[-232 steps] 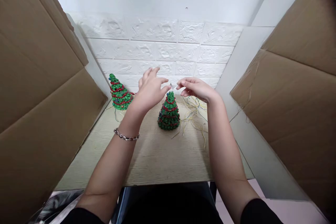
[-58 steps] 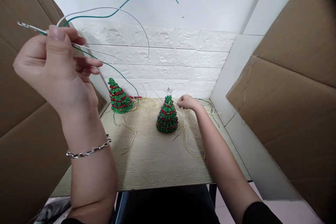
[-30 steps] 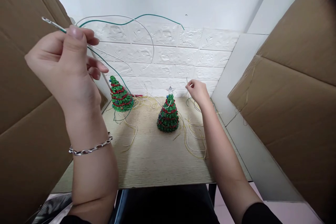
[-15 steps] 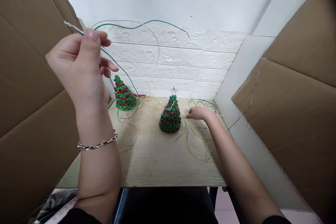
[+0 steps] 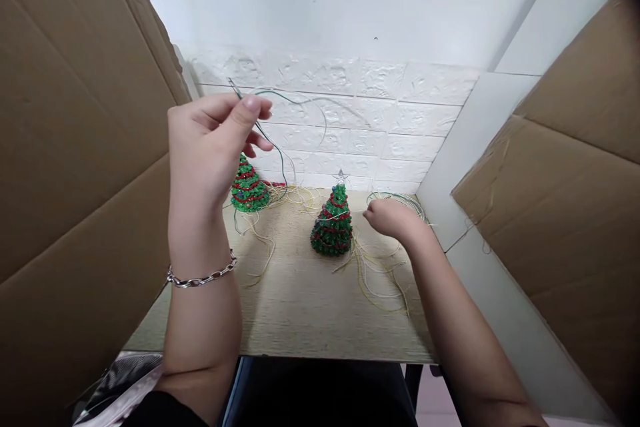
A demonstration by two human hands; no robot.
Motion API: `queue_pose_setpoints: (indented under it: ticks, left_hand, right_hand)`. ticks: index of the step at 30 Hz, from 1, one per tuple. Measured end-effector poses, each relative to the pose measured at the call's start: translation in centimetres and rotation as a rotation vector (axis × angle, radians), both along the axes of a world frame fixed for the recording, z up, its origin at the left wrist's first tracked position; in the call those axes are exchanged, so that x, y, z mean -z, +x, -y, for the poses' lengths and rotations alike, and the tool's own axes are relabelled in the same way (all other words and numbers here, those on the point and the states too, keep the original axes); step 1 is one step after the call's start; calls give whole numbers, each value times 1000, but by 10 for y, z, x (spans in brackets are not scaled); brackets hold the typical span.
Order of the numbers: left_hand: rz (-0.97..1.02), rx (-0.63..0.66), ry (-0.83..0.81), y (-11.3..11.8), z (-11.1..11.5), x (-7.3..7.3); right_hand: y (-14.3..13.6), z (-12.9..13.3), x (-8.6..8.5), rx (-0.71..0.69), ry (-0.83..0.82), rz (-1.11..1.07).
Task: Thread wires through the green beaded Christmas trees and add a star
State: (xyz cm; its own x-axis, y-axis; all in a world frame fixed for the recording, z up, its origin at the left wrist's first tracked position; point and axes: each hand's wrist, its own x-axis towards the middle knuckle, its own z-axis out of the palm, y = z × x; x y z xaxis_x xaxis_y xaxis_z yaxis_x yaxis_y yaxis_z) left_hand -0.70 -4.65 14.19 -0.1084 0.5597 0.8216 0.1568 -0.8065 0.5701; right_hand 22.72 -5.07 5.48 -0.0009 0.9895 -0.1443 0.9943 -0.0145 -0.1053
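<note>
My left hand [image 5: 220, 130] is raised at the left, thumb and finger pinching thin green and white cords [image 5: 281, 95] whose ends stick up above the fingertips. One green strand hangs from it toward the table. To the right of a green beaded tree [image 5: 334, 223] with red garlands and a clear star on top, my right hand [image 5: 390, 217] is closed low over the table; what its fingers hold, if anything, is hidden. Partly behind my left hand stands a second green and red tree [image 5: 250, 190].
Loose yellow and white cords [image 5: 383, 293] lie right of the middle tree, and more tangle along the back of the table [image 5: 295, 320]. Cardboard panels [image 5: 75, 147] flank both sides. A white brick-patterned wall [image 5: 345, 110] rises behind.
My left hand has moved right and down in the view, with the cords trailing lower against the wall. My right hand has shifted slightly right and remains closed beside the middle tree.
</note>
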Motion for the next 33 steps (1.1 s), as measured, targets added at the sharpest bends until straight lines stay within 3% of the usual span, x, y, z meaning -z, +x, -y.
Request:
queue_pose_setpoints:
  ticks: [5,7,9,13,20,24,28,33]
  left_hand:
    - [-195,12,11,-4,7,1]
    - [-308,68,-13,-6,12,0]
    - [-398,173,-53,-6,19,-1]
    - [-536,389,-88,-5,28,-3]
    - [-629,667,-33,-7,30,-4]
    - [-573,487,-37,-8,30,-1]
    - [-513,356,-8,-16,27,-1]
    - [-667,300,-96,-24,18,-5]
  right_hand:
    - [-24,40,-53,-141,519,-297]
    - [-38,52,-63,-276,727,-462]
    - [-51,59,-66,-402,822,-595]
    - [-65,62,-63,-525,781,-749]
    - [-55,56,-63,-570,417,-1047]
    - [-45,54,-68,-494,416,-1109]
    - [-38,58,-74,-361,705,-1144]
    - [-35,51,-73,-245,1011,-1116]
